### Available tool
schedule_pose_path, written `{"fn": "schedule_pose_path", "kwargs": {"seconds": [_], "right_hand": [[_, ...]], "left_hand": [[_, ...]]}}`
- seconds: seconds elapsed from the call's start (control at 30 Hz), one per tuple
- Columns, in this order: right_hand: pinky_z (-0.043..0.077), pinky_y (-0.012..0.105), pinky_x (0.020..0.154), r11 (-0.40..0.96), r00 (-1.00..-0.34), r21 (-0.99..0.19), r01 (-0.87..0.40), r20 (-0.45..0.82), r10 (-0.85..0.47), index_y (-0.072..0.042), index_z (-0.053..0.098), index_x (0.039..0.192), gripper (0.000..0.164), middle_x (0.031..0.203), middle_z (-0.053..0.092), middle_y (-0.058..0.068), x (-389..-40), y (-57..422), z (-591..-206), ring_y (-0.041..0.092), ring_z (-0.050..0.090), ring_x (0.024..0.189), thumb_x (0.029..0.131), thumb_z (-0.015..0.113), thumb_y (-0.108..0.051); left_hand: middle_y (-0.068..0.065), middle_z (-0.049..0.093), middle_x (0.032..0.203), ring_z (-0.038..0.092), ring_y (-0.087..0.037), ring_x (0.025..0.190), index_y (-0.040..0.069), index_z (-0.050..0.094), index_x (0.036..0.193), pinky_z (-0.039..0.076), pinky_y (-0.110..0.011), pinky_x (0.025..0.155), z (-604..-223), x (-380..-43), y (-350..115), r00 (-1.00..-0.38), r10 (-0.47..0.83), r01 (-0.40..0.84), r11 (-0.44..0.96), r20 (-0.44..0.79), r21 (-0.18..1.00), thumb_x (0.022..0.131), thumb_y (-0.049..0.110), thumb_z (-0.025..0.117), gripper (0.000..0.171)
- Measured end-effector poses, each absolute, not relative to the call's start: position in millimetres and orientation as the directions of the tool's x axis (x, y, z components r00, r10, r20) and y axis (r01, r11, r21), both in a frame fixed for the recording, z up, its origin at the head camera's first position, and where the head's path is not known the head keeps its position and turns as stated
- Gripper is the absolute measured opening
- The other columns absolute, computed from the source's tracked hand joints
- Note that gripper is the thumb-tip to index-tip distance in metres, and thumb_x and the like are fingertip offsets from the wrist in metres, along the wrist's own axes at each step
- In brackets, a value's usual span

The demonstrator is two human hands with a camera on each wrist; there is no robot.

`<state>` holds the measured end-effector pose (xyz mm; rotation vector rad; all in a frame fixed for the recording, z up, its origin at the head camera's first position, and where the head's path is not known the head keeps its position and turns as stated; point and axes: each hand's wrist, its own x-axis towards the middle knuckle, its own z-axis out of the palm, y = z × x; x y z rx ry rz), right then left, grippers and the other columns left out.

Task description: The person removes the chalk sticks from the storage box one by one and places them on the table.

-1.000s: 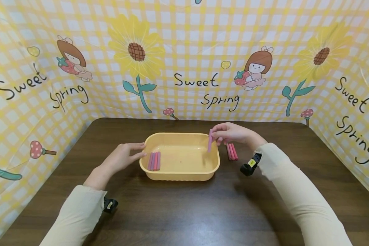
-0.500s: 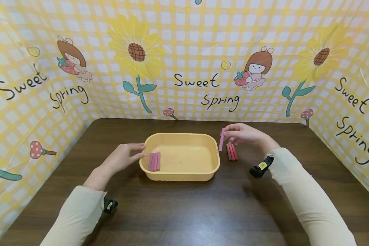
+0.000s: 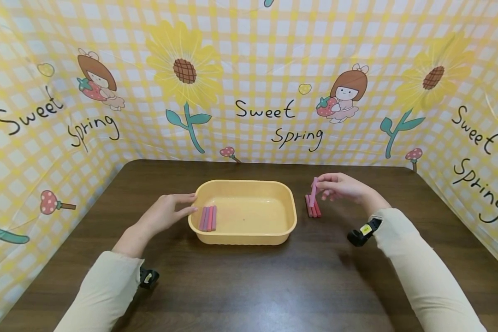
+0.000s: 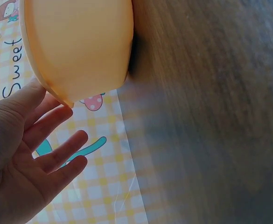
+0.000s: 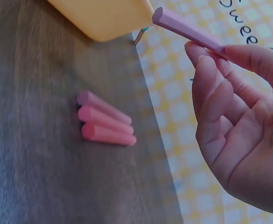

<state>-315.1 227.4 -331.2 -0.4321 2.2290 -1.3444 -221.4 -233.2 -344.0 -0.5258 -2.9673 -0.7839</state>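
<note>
My right hand (image 3: 342, 186) pinches a light purple chalk stick (image 5: 190, 31) between thumb and fingertips, its free end pointing down in the head view. The stick overlaps three pink and mauve chalk sticks (image 5: 109, 119), which lie side by side on the table to the right of a yellow plastic basin (image 3: 242, 239). Inside the basin, several purple and pink chalk sticks (image 3: 208, 218) line up at the left end. My left hand (image 3: 166, 212) holds the basin's left rim, thumb at the inner side and the other fingers spread outside, as the left wrist view shows.
The dark brown wooden table (image 3: 240, 286) bears the basin near its middle. A yellow checked cloth (image 3: 257, 60) with printed flowers stands up behind the table and along both sides.
My right hand has moved right with the light purple chalk stick, from over the basin's right end to above the three loose sticks. My left hand and the basin have not moved.
</note>
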Motion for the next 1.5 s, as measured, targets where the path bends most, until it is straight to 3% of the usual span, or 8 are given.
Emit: {"fn": "schedule_pose_path", "kwargs": {"seconds": [0.83,0.97,1.5], "right_hand": [[0.048,0.018,0.061,0.396,-0.830,-0.914,0.091,-0.289,-0.476,-0.001,0.048,0.120,0.032,0.090,0.062,-0.013,-315,257,-362,0.003,0.061,0.072,0.099,0.045,-0.025],[0.048,0.019,0.063,0.419,-0.836,-0.902,0.102,-0.306,-0.455,-0.005,0.050,0.115,0.027,0.089,0.060,-0.012,-316,257,-365,0.003,0.060,0.072,0.099,0.046,-0.025],[0.046,0.018,0.060,0.540,-0.856,-0.837,0.092,-0.343,-0.386,0.005,0.047,0.120,0.039,0.083,0.060,-0.009,-324,248,-375,0.004,0.057,0.069,0.098,0.046,-0.026]], "left_hand": [[-0.019,0.054,0.133,0.046,-0.040,0.127,0.000,0.055,0.128,0.037,-0.055,0.105,-344,-222,-232,-0.944,0.312,0.324,0.818,0.107,0.475,0.090,0.024,0.061,0.045],[-0.019,0.054,0.133,0.046,-0.039,0.126,0.001,0.055,0.128,0.038,-0.055,0.105,-345,-222,-233,-0.943,0.314,0.327,0.818,0.108,0.474,0.090,0.025,0.061,0.046],[-0.018,0.054,0.133,0.046,-0.039,0.127,0.001,0.054,0.129,0.038,-0.054,0.105,-344,-221,-233,-0.947,0.305,0.316,0.819,0.103,0.478,0.090,0.025,0.061,0.047]]}}
